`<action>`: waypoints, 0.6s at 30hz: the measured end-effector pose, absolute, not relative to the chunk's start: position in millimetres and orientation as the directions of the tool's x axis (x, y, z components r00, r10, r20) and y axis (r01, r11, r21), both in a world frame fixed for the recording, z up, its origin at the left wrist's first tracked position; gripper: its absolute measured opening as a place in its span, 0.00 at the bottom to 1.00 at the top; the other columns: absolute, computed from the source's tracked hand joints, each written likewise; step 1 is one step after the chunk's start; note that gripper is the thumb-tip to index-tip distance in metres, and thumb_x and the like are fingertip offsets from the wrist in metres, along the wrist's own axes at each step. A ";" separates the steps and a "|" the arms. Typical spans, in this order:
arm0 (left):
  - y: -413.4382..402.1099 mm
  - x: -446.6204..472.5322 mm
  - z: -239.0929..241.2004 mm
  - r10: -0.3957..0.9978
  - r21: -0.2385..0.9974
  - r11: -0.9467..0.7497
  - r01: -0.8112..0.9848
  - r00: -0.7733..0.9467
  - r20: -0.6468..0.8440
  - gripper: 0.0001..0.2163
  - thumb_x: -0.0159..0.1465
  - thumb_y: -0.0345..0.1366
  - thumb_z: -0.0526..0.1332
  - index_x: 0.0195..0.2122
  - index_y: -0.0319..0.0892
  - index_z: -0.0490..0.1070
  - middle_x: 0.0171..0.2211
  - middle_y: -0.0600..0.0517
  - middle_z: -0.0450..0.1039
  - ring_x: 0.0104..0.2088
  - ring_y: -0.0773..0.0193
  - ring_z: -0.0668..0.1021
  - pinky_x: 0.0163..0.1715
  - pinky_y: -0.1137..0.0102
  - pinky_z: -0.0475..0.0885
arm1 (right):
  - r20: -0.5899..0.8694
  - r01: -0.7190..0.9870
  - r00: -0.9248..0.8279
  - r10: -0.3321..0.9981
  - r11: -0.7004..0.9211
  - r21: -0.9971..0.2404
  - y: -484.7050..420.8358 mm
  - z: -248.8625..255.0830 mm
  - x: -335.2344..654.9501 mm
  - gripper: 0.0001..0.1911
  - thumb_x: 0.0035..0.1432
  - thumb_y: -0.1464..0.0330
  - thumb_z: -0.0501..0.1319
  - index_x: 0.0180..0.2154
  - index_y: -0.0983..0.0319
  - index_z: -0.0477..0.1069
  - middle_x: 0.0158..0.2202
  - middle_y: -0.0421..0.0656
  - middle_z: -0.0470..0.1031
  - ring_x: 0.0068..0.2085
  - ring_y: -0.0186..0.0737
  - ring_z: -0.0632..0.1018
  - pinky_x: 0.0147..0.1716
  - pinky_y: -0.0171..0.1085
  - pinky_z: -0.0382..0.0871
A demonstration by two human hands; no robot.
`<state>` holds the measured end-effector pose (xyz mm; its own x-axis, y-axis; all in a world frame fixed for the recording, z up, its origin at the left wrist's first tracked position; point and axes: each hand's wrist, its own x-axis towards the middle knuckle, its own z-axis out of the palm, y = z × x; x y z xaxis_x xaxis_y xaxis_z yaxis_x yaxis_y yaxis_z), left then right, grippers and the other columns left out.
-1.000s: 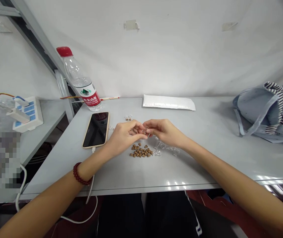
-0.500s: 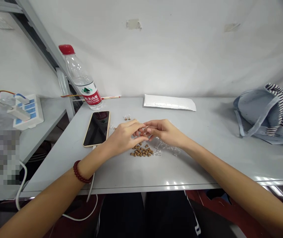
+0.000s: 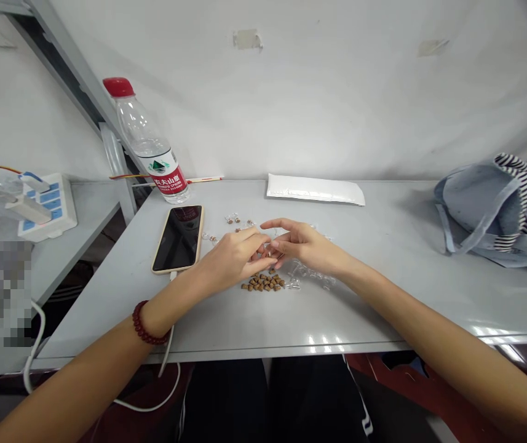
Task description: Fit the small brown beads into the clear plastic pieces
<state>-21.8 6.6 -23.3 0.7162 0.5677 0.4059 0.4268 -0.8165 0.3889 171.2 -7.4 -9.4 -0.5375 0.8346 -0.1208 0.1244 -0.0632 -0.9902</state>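
Our left hand (image 3: 230, 261) and right hand (image 3: 307, 241) meet near the middle of the bench (image 3: 364, 307), with fingers bent and a little open. A tiny clear piece (image 3: 269, 250) sits between them. It is too small for us to tell which way it points, or if a hand has hold of it. Brown bits (image 3: 263, 282) lie just below our fingers, more clear pieces (image 3: 312, 275) lie beside them, and a phone (image 3: 179, 239) lies to the left. The bench's front edge is well apart from our hands.
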 end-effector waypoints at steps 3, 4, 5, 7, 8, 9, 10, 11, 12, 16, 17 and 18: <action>8.3 -22.9 -23.3 0.605 0.397 -0.789 0.468 0.702 0.376 0.08 0.63 0.39 0.59 0.36 0.38 0.70 0.28 0.52 0.68 0.27 0.67 0.70 0.29 0.72 0.67 | -0.153 0.186 -0.525 0.837 -0.063 -0.981 -8.3 -5.9 173.3 0.20 0.63 0.71 0.54 0.56 0.64 0.57 0.37 0.47 0.77 0.37 0.39 0.79 0.40 0.42 0.75; 9.9 -24.4 -22.8 0.627 0.398 -0.772 0.495 0.692 0.357 0.09 0.62 0.40 0.60 0.35 0.38 0.70 0.28 0.52 0.68 0.26 0.67 0.70 0.29 0.71 0.67 | -0.151 0.222 -0.489 0.859 -0.045 -0.974 -9.4 -3.3 174.3 0.21 0.62 0.72 0.54 0.57 0.64 0.56 0.38 0.47 0.77 0.37 0.39 0.79 0.39 0.42 0.74; 12.0 -26.3 -21.6 0.650 0.395 -0.754 0.524 0.682 0.335 0.09 0.61 0.40 0.60 0.35 0.38 0.70 0.27 0.52 0.67 0.27 0.67 0.70 0.29 0.71 0.67 | -0.130 0.273 -0.436 0.890 -0.006 -0.962 -10.9 -0.1 175.5 0.21 0.62 0.73 0.54 0.56 0.64 0.56 0.38 0.48 0.77 0.38 0.39 0.78 0.39 0.41 0.74; 16.2 -31.7 -16.7 0.682 0.375 -0.725 0.578 0.675 0.279 0.11 0.60 0.40 0.61 0.37 0.37 0.69 0.29 0.52 0.68 0.28 0.65 0.71 0.30 0.70 0.66 | -0.039 0.425 -0.354 0.935 0.124 -0.897 -14.7 7.5 178.9 0.19 0.59 0.74 0.55 0.53 0.63 0.61 0.39 0.47 0.76 0.38 0.39 0.77 0.37 0.40 0.72; 17.7 -34.8 -12.8 0.693 0.368 -0.715 0.594 0.671 0.264 0.12 0.59 0.40 0.62 0.40 0.38 0.69 0.31 0.51 0.68 0.29 0.65 0.71 0.30 0.70 0.66 | 0.001 0.510 -0.363 0.932 0.199 -0.837 -16.7 11.4 180.9 0.16 0.57 0.75 0.56 0.49 0.62 0.65 0.38 0.45 0.76 0.37 0.39 0.76 0.35 0.39 0.71; 18.6 -37.8 -8.3 0.706 0.373 -0.703 0.605 0.658 0.263 0.15 0.58 0.41 0.63 0.43 0.38 0.68 0.33 0.51 0.68 0.29 0.66 0.70 0.30 0.70 0.66 | 0.009 0.581 -0.412 0.911 0.270 -0.768 -18.6 15.1 183.0 0.12 0.56 0.75 0.57 0.43 0.62 0.69 0.36 0.44 0.76 0.36 0.38 0.75 0.34 0.38 0.69; 18.8 -40.4 -3.4 0.722 0.389 -0.687 0.613 0.633 0.278 0.18 0.57 0.41 0.63 0.47 0.39 0.66 0.35 0.51 0.68 0.29 0.67 0.69 0.30 0.71 0.66 | -0.025 0.623 -0.491 0.871 0.331 -0.708 -20.4 18.2 185.0 0.09 0.55 0.75 0.58 0.39 0.61 0.71 0.34 0.42 0.76 0.35 0.38 0.74 0.32 0.37 0.67; 18.3 -42.5 1.2 0.741 0.421 -0.668 0.613 0.600 0.302 0.21 0.57 0.41 0.64 0.49 0.40 0.64 0.36 0.52 0.67 0.27 0.69 0.68 0.29 0.72 0.65 | -0.078 0.644 -0.565 0.822 0.380 -0.663 -22.0 20.4 186.8 0.07 0.54 0.75 0.59 0.35 0.60 0.72 0.33 0.41 0.75 0.34 0.38 0.74 0.32 0.37 0.66; 17.3 -43.7 5.2 0.758 0.458 -0.649 0.608 0.569 0.318 0.20 0.57 0.40 0.64 0.49 0.41 0.63 0.35 0.53 0.67 0.25 0.70 0.66 0.28 0.73 0.65 | -0.135 0.656 -0.618 0.775 0.414 -0.631 -23.3 21.8 188.3 0.06 0.52 0.75 0.60 0.33 0.60 0.73 0.33 0.41 0.75 0.34 0.37 0.73 0.31 0.36 0.65; 12.4 -40.8 7.6 0.704 0.498 -0.676 0.543 0.676 0.218 0.07 0.59 0.32 0.58 0.39 0.41 0.70 0.29 0.54 0.67 0.26 0.70 0.67 0.29 0.73 0.64 | -0.237 0.739 -0.603 0.761 0.422 -0.526 -26.5 19.1 190.8 0.10 0.49 0.74 0.63 0.36 0.58 0.75 0.37 0.43 0.70 0.32 0.38 0.71 0.28 0.36 0.63; 11.6 -38.8 5.1 0.670 0.492 -0.696 0.523 0.720 0.182 0.06 0.59 0.31 0.58 0.37 0.41 0.71 0.30 0.53 0.69 0.28 0.68 0.69 0.30 0.73 0.64 | -0.241 0.754 -0.587 0.773 0.413 -0.511 -26.9 17.3 190.8 0.11 0.48 0.75 0.63 0.36 0.58 0.75 0.37 0.43 0.69 0.32 0.37 0.71 0.28 0.35 0.63; 11.1 -36.6 2.2 0.642 0.488 -0.710 0.508 0.752 0.150 0.07 0.59 0.30 0.57 0.36 0.40 0.72 0.31 0.52 0.70 0.30 0.67 0.70 0.31 0.72 0.65 | -0.243 0.760 -0.581 0.777 0.410 -0.505 -27.3 15.5 190.5 0.11 0.48 0.75 0.63 0.36 0.58 0.75 0.37 0.44 0.69 0.32 0.37 0.70 0.28 0.35 0.63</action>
